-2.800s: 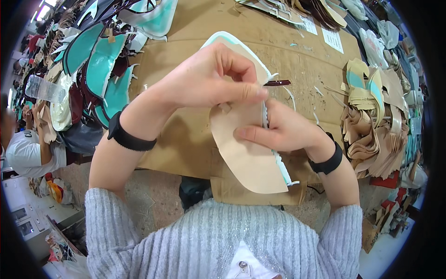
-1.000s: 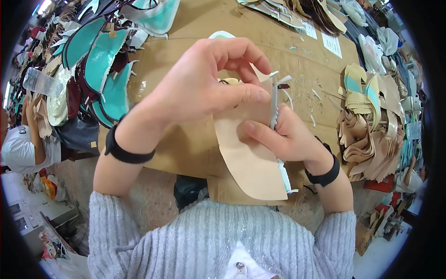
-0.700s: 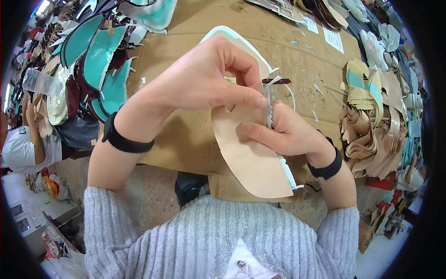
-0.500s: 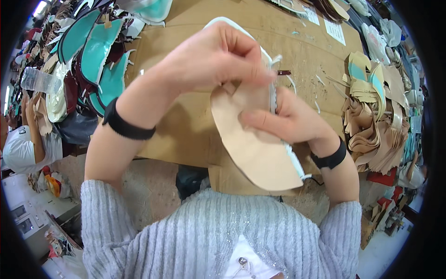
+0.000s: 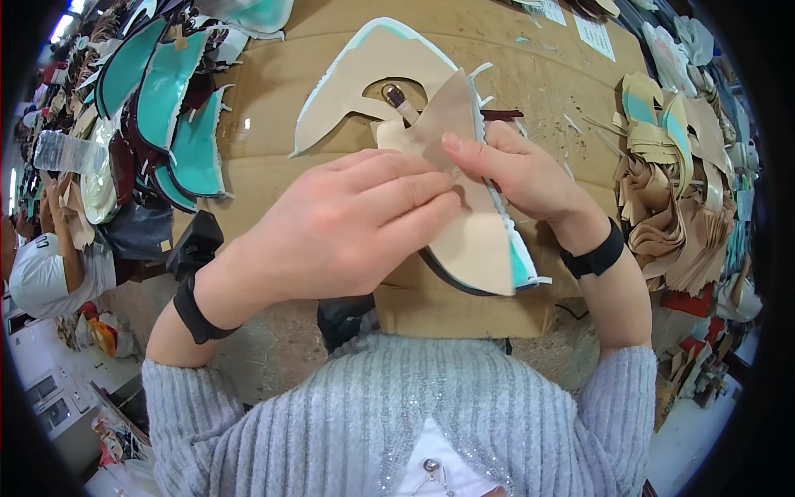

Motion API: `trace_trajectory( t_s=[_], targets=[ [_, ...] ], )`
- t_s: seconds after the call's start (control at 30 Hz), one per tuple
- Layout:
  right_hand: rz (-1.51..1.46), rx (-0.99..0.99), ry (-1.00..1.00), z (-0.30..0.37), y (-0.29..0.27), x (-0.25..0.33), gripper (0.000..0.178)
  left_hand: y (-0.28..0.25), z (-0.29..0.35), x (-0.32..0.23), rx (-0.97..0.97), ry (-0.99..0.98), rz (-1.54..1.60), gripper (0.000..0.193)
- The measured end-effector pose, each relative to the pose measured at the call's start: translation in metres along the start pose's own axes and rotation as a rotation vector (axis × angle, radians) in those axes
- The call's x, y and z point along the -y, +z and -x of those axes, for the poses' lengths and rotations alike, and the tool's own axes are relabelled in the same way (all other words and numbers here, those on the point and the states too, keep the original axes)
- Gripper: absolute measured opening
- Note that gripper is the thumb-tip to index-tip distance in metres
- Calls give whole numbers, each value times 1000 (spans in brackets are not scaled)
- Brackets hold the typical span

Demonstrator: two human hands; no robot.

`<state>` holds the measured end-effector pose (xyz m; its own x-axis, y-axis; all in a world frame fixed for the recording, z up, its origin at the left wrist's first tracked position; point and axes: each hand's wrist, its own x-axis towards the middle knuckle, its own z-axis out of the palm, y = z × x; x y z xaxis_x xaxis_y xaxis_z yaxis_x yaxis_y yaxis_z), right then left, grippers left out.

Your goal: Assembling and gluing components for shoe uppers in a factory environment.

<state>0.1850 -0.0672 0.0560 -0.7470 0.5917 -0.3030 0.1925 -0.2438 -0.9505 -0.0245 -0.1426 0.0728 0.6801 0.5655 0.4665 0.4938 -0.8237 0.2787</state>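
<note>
A beige shoe upper lining (image 5: 476, 240), with white and teal edging, spreads over the cardboard in front of me. Its far wing lies flat with a curved opening, where a small dark brown tab (image 5: 392, 94) shows. My left hand (image 5: 348, 219) rests across the near part, fingers stretched out together and pressing on the beige surface; the fingertips lie beside my right thumb. On the right edge my right hand (image 5: 526, 174) grips the piece, thumb on top and the other fingers hidden beneath. A dark brown strip (image 5: 503, 115) sticks out just beyond that hand.
Cardboard (image 5: 273, 108) covers the worktable. Dark and teal shoe uppers (image 5: 170, 91) are heaped at the left. Stacked beige pieces (image 5: 671, 215) stand at the right edge, plastic bags (image 5: 669, 66) behind them. Another person in a white shirt (image 5: 45, 273) is at far left.
My left hand has come down from above the piece and now lies flat on it. The far wing has come into view, laid out on the cardboard. My right hand keeps its edge grip.
</note>
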Motion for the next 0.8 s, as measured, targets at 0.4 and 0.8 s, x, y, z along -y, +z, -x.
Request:
trace_trajectory(
  t_s=[0.4, 0.8],
  targets=[
    [44, -3, -23, -6, -4, -19, 40, -7, 3, 8, 111, 13, 100, 23],
    [-33, 11, -7, -2, -5, -8, 43, -7, -6, 0, 197, -95, 123, 50]
  ],
)
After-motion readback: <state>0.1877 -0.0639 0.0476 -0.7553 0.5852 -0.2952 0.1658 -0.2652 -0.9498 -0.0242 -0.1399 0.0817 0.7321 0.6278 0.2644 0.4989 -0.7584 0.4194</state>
